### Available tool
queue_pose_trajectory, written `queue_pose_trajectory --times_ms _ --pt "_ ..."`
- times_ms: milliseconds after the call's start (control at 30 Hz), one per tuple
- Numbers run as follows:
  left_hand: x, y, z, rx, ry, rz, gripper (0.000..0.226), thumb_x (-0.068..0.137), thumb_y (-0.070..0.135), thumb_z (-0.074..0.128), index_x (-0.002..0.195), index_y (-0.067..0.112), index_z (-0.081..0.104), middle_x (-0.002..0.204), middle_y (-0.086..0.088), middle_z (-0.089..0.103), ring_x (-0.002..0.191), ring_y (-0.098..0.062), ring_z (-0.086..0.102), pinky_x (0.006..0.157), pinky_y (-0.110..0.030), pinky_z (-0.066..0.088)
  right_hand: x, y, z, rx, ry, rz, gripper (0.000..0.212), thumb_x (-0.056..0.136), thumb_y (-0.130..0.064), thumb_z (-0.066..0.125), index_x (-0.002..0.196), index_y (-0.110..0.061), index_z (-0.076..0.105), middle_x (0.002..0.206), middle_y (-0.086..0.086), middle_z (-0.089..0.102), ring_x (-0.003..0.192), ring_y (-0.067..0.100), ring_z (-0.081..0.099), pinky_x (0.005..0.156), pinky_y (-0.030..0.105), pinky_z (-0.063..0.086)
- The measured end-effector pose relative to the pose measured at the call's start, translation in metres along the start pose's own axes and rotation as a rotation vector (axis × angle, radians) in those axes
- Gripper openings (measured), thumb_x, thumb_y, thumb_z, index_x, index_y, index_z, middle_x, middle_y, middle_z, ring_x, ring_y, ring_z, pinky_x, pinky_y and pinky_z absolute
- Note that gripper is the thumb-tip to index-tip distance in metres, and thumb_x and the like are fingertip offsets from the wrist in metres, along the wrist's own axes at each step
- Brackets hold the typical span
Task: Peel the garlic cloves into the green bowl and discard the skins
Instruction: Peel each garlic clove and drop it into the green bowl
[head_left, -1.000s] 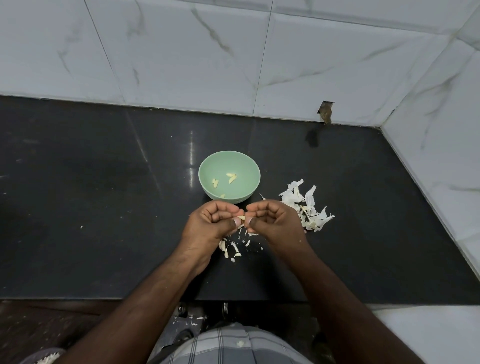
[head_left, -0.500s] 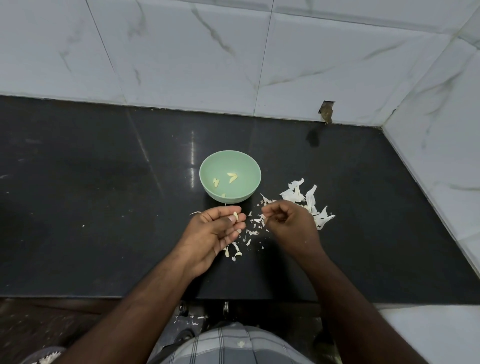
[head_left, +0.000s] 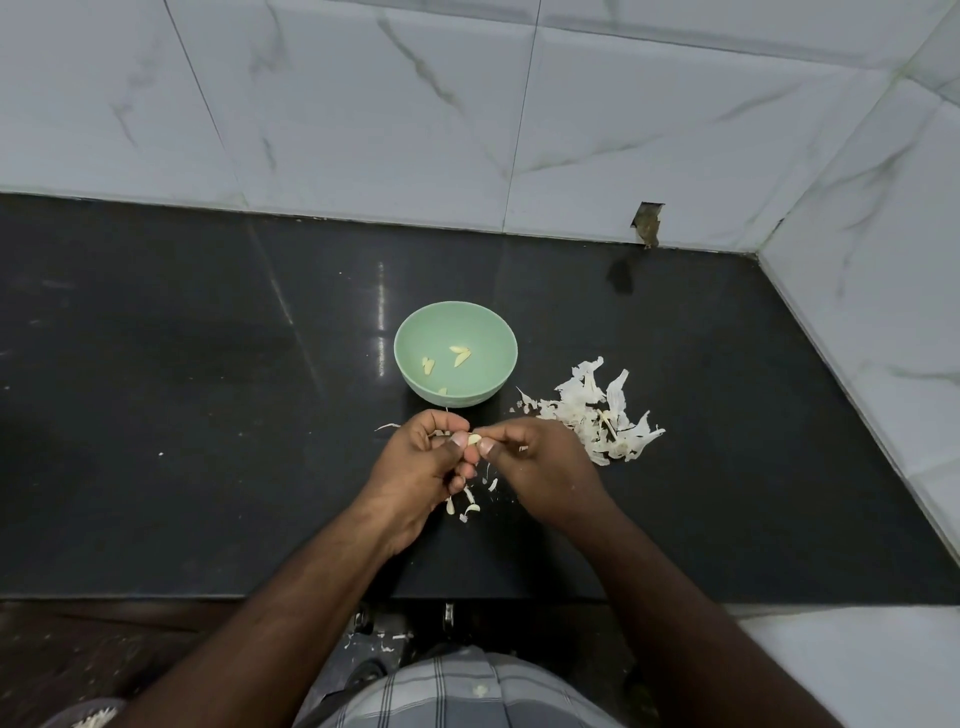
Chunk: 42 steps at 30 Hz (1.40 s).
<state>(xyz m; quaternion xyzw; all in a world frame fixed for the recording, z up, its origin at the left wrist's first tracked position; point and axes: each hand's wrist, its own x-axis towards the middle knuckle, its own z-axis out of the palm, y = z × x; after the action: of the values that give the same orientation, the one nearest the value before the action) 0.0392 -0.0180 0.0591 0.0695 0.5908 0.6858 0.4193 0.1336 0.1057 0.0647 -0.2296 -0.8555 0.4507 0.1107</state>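
We see the left hand (head_left: 415, 467) and right hand (head_left: 540, 462) pinching one garlic clove (head_left: 474, 439) just before the green bowl (head_left: 455, 361). A heap of skins (head_left: 597, 415) lies right of it, scraps (head_left: 467, 506) under our hands on the black counter (head_left: 182, 415).

Head view, steeply down, near counter (head_left: 156, 415)
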Motion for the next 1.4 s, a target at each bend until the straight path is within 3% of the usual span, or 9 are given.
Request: queue_pose_trajectory --times_ms 167,333,500,733,867,967,1133,1300,1400 --pt "0.003 -0.002 -0.005 0.113 0.016 0.067 0.008 0.100 0.003 0.056 0.104 0.005 0.062 0.069 -0.006 0.064 0.057 -0.011 0.055 0.054 -0.022 0.043 -0.003 -0.002 0.003 0.231 0.004 0.068 0.011 0.086 -0.015 0.067 0.085 -0.020 0.077 0.076 -0.005 0.076 0.078 0.015 0.073 0.083 0.042 0.057" --pt "0.004 -0.004 -0.008 0.056 -0.015 0.086 0.005 0.092 0.001 0.066 0.097 0.000 0.067 0.072 -0.009 0.066 0.062 -0.010 0.059 0.055 -0.017 0.047 0.002 0.001 0.000 0.163 0.109 0.108 0.005 0.078 -0.018 0.079 0.076 -0.022 0.075 0.074 -0.010 0.073 0.073 0.006 0.069 0.075 0.035 0.057" --pt "0.005 -0.003 -0.008 0.060 -0.009 0.069 0.005 0.093 0.004 0.066 0.090 0.001 0.069 0.071 -0.007 0.069 0.061 -0.009 0.059 0.055 -0.016 0.047 0.000 0.004 0.000 0.131 0.057 0.035 0.026 0.081 -0.021 0.081 0.106 -0.027 0.077 0.097 -0.014 0.074 0.096 -0.001 0.067 0.091 0.027 0.053" --pt "0.006 -0.002 -0.010 0.233 0.104 0.109 0.026 0.099 0.020 0.062 0.079 0.007 0.072 0.066 -0.004 0.067 0.054 -0.010 0.054 0.052 -0.021 0.042 0.001 -0.003 -0.001 0.220 0.145 0.070 0.012 0.083 -0.016 0.077 0.078 -0.027 0.077 0.077 -0.010 0.075 0.075 0.005 0.070 0.076 0.030 0.055" --pt "0.009 0.003 -0.020 0.259 0.184 0.160 0.018 0.097 -0.001 0.057 0.091 0.008 0.071 0.070 -0.004 0.071 0.054 -0.010 0.055 0.055 -0.021 0.048 0.014 -0.001 -0.012 0.285 0.263 0.166 0.014 0.078 -0.011 0.080 0.079 -0.022 0.072 0.071 -0.003 0.072 0.067 0.010 0.067 0.072 0.033 0.057" --pt "0.011 0.008 -0.027 0.288 0.247 0.190 0.032 0.089 -0.017 0.051 0.095 0.007 0.070 0.086 -0.008 0.073 0.056 -0.007 0.061 0.057 -0.018 0.051 0.029 -0.005 -0.018 0.237 0.301 0.163 0.010 0.080 -0.013 0.077 0.083 -0.020 0.072 0.072 -0.004 0.071 0.066 0.007 0.065 0.070 0.031 0.056" --pt "0.011 0.013 -0.036 0.281 0.282 0.182 0.023 0.092 -0.009 0.058 0.096 0.010 0.070 0.093 -0.012 0.075 0.056 -0.006 0.061 0.051 -0.014 0.047 0.052 -0.034 -0.024 0.073 0.273 0.017 0.035 0.091 -0.029 0.071 0.125 -0.023 0.068 0.114 -0.015 0.069 0.098 -0.004 0.065 0.091 0.017 0.050" --pt "0.010 0.008 -0.047 0.259 0.305 0.138 0.016 0.091 -0.002 0.064 0.096 0.012 0.070 0.092 -0.008 0.076 0.059 -0.010 0.060 0.047 -0.012 0.043 0.038 -0.012 -0.012 -0.114 0.160 0.093 0.012 0.089 -0.024 0.069 0.098 -0.024 0.077 0.079 -0.013 0.072 0.068 -0.003 0.060 0.074 0.022 0.051" --pt "0.010 0.004 -0.049 0.262 0.294 0.114 0.013 0.091 0.000 0.066 0.096 0.012 0.070 0.091 -0.006 0.076 0.057 -0.008 0.060 0.047 -0.012 0.042 0.026 0.014 0.005 -0.288 -0.029 0.208 0.018 0.090 -0.022 0.067 0.106 -0.022 0.075 0.099 -0.007 0.074 0.085 0.005 0.063 0.080 0.022 0.047"
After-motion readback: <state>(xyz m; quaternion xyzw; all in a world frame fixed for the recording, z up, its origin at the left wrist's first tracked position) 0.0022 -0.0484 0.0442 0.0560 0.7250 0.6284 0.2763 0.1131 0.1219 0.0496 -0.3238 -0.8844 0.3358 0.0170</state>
